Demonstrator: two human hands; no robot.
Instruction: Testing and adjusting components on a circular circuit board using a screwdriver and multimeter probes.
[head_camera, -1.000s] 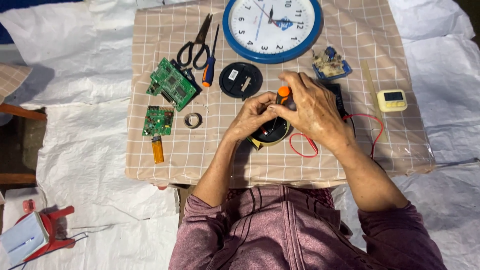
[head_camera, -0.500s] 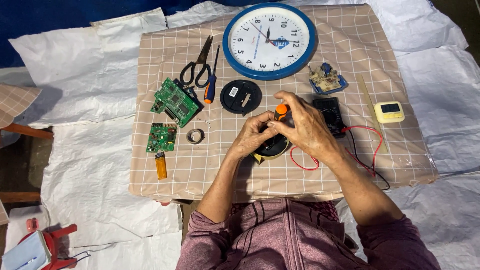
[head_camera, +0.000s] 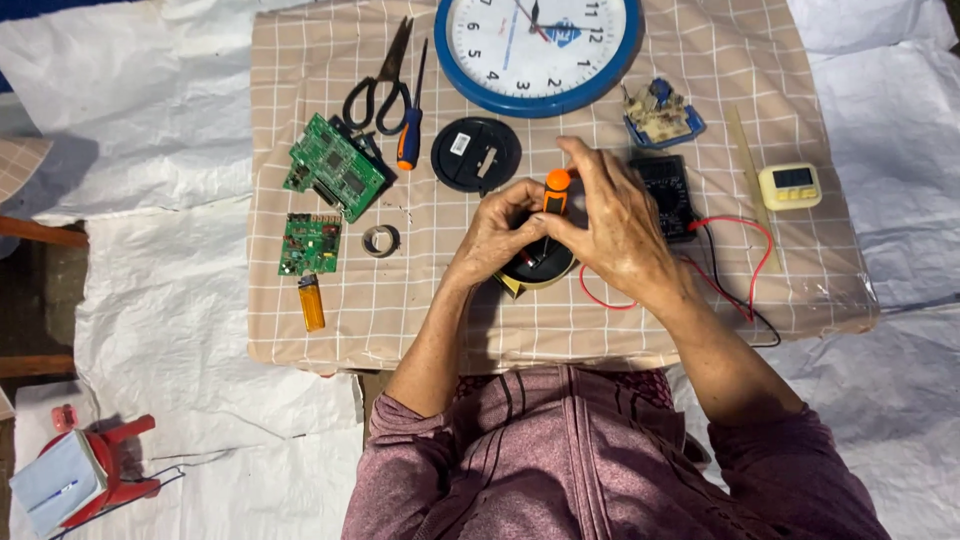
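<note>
Right hand clamped on orange-handled screwdriver; left hand gripping round black part.

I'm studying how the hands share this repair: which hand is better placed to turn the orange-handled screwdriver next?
Probably the right hand: its fingers already close around the orange-handled screwdriver, upright over the round black part. The left hand steadies that part.

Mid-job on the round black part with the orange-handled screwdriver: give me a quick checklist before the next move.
1. Right hand grips orange-handled screwdriver: ok.
2. Left hand steadies round black part: ok.
3. Tip seated in a screw: cannot tell, hidden by fingers.
4. Red lead free of the hands: not ok, it runs under the right wrist.
5. Spare blue-and-orange screwdriver lying within reach: ok.
</note>
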